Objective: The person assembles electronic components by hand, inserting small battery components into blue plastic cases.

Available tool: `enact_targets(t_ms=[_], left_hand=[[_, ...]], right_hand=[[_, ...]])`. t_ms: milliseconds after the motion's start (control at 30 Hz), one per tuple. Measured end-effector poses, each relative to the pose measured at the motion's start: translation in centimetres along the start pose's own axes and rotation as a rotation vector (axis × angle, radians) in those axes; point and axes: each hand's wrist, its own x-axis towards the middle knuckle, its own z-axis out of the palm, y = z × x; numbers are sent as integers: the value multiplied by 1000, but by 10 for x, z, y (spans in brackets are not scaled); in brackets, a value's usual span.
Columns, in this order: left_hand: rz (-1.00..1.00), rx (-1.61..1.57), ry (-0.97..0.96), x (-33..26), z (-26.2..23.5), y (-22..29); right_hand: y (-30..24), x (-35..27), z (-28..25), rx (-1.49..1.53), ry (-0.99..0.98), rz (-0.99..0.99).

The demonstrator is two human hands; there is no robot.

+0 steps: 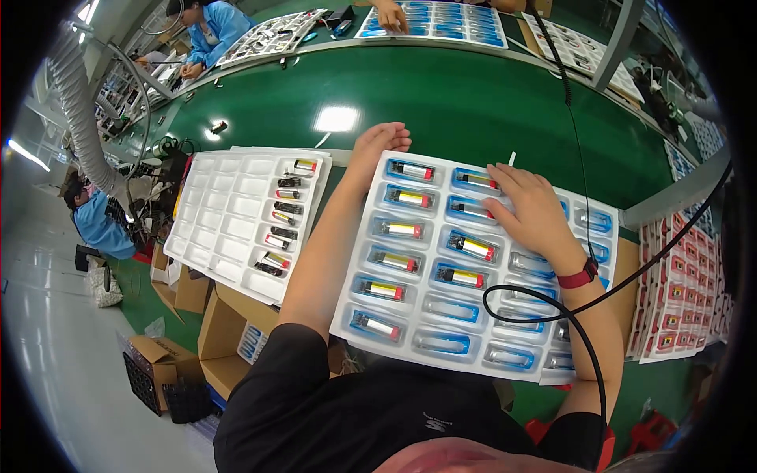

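Note:
In front of me is a white tray point(341, 322) of moulded pockets, many with blue liners. Its left pockets hold small battery-like modules point(398, 229), silver with yellow, red and black parts. Several pockets on the right and near side hold only clear or blue liners. My right hand point(530, 206) lies over the tray's second column, fingers stretched and apart, with the thumb by a module. A red wristband circles that wrist. My left hand point(382, 150) is beyond the tray's far left corner, loosely cupped, with nothing visible in it; its palm is hidden.
Left stands a white tray point(206, 206) with modules along its right column. A black cable point(670, 244) loops over my tray. Stacked trays with red pockets point(676, 285) are at right, cardboard boxes point(225, 331) lower left. Across the green bench point(441, 94), other people work at trays.

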Motion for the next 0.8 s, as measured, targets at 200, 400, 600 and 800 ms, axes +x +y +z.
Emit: enact_targets(t_ms=[200,400,600,800], left_hand=[[6,-33,-1,2,-3,1],[7,-9,6,2,-4,0],[1,-48,8,0,-2,2],[-1,-47,25,-3,-7,1]], right_hand=[[0,1,-2,18,-17,19],[0,0,-4,15,4,6],[2,-2,-5,28,3,-4],[-5,2,-5,37,-52,33]])
